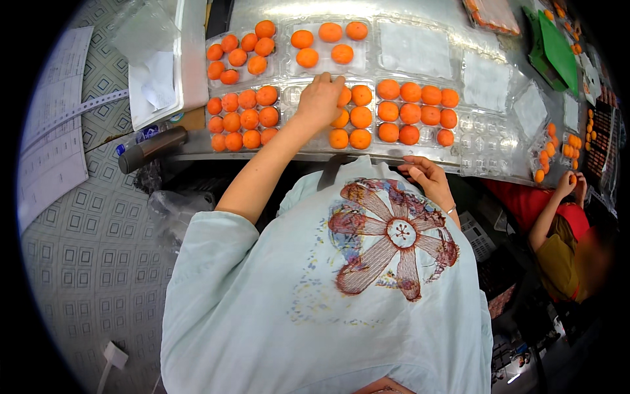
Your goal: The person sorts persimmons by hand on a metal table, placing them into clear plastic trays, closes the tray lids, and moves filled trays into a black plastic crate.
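My left hand [319, 102] is over a clear plastic tray of orange mandarins at the middle of the metal table. Its fingers are bent and close together, dipping into the tray's far left part. What they hold, if anything, is hidden beneath them. Beside the fingers sits a mandarin [361, 95], one of several in the tray's right-hand columns. At the table's near edge my right hand [428, 178] hangs loosely, fingers apart, with nothing in them. Close beyond it is a tray of mandarins [410, 113] with a gap in its near row.
Mandarin trays [243, 118] stand at the left, and a partly filled tray [328, 46] lies behind. Trays with white liners [415, 51] are farther right, near a green box [551, 52]. A dark bottle [152, 150] lies at the left edge. Another person's hands [569, 185] work at the right.
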Motion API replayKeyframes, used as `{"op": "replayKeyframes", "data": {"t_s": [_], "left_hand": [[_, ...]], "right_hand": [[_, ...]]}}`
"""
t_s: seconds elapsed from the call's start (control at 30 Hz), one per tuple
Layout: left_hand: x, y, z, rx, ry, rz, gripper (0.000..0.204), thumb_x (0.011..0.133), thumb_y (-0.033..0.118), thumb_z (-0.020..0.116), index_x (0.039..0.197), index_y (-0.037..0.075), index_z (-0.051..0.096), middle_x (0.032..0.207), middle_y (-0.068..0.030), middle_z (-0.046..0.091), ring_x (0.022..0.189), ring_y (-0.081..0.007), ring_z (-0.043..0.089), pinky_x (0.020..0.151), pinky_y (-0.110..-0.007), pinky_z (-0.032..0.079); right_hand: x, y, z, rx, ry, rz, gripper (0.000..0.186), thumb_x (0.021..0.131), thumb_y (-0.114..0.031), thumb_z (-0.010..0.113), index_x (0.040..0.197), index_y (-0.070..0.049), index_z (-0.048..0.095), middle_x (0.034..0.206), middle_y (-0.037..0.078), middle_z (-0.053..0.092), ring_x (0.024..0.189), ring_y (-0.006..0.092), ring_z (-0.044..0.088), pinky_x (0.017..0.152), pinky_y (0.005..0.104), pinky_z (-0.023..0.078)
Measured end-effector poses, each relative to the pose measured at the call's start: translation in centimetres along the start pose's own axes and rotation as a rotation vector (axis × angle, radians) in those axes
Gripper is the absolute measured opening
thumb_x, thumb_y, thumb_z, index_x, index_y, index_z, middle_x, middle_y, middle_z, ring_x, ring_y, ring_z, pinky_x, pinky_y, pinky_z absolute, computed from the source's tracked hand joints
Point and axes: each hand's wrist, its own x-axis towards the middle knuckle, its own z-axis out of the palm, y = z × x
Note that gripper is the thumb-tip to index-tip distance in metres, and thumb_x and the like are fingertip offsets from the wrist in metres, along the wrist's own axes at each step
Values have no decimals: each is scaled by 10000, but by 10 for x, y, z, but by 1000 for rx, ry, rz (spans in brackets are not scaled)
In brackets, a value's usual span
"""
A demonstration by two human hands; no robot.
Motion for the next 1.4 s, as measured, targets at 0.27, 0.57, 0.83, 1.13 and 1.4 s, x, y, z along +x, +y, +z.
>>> {"op": "replayKeyframes", "data": {"t_s": [0.27,0.57,0.83,1.13,1.4], "left_hand": [[4,3,-1,42,-31,-166,428,685,182,787,1013,33,557,959,-163,616,909,-348,631,762,-446,523],[-5,6,5,-63,54,-246,488,703,221,804,1081,30,562,964,-174,637,952,-344,624,780,-443,509],[-5,1,14,-87,91,-291,356,716,161,786,1031,58,657,1001,-154,650,943,-337,623,786,-421,504],[-23,13,34,-360,392,-253,438,712,3,764,1125,2,620,1101,-139,621,978,-295,629,826,-353,543],[-71,66,41,-462,515,-322,392,771,91,671,1134,-2,556,1126,-206,563,1076,-383,529,958,-427,428]], "right_hand": [[-11,0,-55,-62,61,-87,301,926,-117,602,1194,19,583,1052,117,683,997,152,624,885,266,477],[9,-34,-207,-1027,608,-512,365,783,-17,684,1143,-35,632,1119,144,651,1045,314,608,938,392,473],[51,-40,-280,-1341,743,-567,654,691,-37,765,1293,-132,527,1282,173,514,1182,351,494,1016,423,412],[73,-24,-310,-912,624,-291,709,661,22,694,1326,-150,518,1035,153,611,906,248,623,833,360,511],[49,-47,-346,-390,175,-207,666,709,43,483,1370,-37,514,1379,69,534,970,124,611,742,219,463]]}}
